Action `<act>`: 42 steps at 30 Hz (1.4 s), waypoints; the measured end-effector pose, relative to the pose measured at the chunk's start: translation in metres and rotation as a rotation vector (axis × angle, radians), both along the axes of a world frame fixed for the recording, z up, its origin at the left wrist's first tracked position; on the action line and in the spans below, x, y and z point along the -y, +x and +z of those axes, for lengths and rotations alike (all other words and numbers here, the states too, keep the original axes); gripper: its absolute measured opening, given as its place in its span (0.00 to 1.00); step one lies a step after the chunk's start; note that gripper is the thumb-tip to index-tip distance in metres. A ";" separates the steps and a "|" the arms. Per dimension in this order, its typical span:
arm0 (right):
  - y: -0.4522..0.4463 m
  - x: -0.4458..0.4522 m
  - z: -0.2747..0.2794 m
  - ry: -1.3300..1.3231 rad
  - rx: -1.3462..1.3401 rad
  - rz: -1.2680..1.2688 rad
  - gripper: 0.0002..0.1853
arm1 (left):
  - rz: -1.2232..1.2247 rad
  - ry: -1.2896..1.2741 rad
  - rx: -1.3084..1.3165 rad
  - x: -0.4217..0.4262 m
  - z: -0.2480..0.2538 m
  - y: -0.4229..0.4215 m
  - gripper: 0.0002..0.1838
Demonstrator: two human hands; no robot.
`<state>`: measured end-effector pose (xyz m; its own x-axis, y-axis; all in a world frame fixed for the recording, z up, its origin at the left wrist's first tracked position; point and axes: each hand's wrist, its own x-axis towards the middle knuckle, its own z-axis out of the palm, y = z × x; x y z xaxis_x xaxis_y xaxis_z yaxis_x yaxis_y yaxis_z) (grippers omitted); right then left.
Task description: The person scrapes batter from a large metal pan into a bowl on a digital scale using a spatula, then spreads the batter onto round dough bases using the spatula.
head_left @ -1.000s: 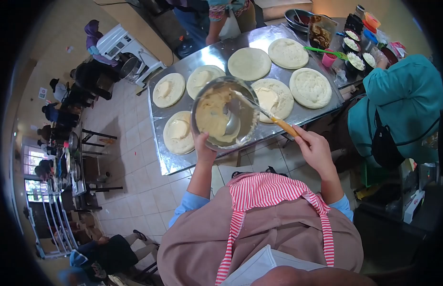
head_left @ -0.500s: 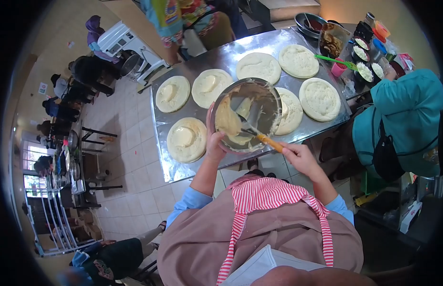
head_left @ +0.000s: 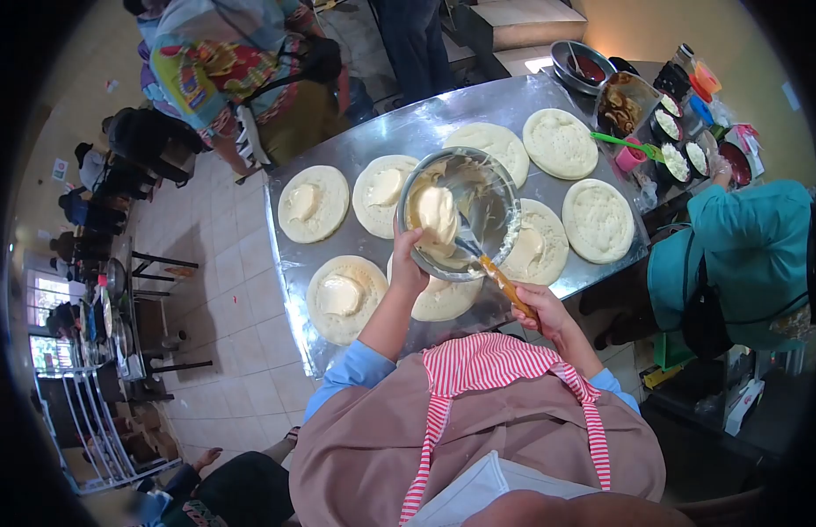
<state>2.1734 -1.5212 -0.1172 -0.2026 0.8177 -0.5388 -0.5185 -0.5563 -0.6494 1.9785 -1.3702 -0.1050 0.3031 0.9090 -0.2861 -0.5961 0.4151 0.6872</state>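
Observation:
A steel mixing bowl (head_left: 514, 206) with creamy pale sauce (head_left: 437, 211) is tilted over the metal table. My left hand (head_left: 410, 260) grips its left rim, fingers wrapped round the side. The orange-brown wooden handle of a spoon (head_left: 508, 285) is closed in my right hand (head_left: 547, 313). Its metal neck reaches into the bowl, and the head is covered by a thick mound of sauce. Round flat dough bases lie about the bowl. Dollops of sauce sit on the left base (head_left: 313, 220) and the front-left base (head_left: 359, 321). Bases partly under the bowl are hidden in places.
At the right end of the steel table (head_left: 399, 125) stand small black bowls of white shreds (head_left: 697, 159), a green spatula (head_left: 636, 143), a pink cup (head_left: 631, 156) and a bowl of red sauce (head_left: 592, 70). A person in teal (head_left: 742, 233) is close on the right; another in patterned clothing (head_left: 210, 66) is beyond the table.
The spoon now carries a rounded heap of sauce inside the bowl. The person in patterned clothing has moved left. My view has shifted slightly, showing another base under the bowl.

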 end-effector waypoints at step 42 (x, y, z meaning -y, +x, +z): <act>0.039 -0.094 -0.049 0.299 1.763 0.114 0.19 | 0.558 -0.096 -0.005 -0.037 0.011 -0.082 0.28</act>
<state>2.2128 -1.4274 -0.1659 0.3334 0.9427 -0.0107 0.8568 -0.3077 -0.4137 1.8966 -1.3336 -0.0936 -0.2171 0.9010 -0.3757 -0.7403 0.0989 0.6650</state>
